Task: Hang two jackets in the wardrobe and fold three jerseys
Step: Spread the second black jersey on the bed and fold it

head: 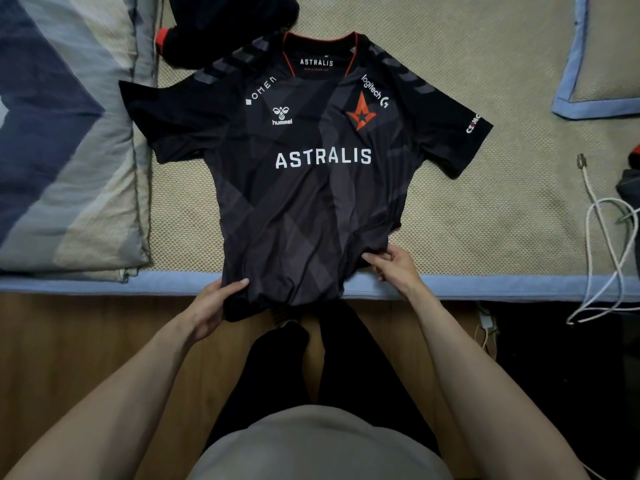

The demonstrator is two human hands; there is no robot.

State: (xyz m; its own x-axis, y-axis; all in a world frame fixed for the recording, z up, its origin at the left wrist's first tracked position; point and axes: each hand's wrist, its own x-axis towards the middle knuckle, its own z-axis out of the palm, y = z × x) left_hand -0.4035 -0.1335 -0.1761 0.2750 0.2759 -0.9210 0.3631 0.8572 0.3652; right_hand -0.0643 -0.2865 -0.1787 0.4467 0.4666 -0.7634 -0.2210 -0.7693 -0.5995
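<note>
A black jersey (304, 188) with white "ASTRALIS" lettering and an orange star logo lies face up on the bed, collar away from me, both sleeves spread out. Its bottom hem hangs over the bed's near edge. My left hand (211, 306) grips the hem's left corner, thumb on top. My right hand (391, 265) pinches the hem's right corner on the mattress edge. Another dark garment with an orange cuff (221, 29) lies bunched beyond the jersey's left shoulder.
A woven beige mat with blue trim (485, 216) covers the bed. A folded striped quilt (65, 150) lies at the left, a cushion (602, 53) at the top right. White cables (602, 237) and dark clothing (632, 188) are at the right edge. Wooden floor below.
</note>
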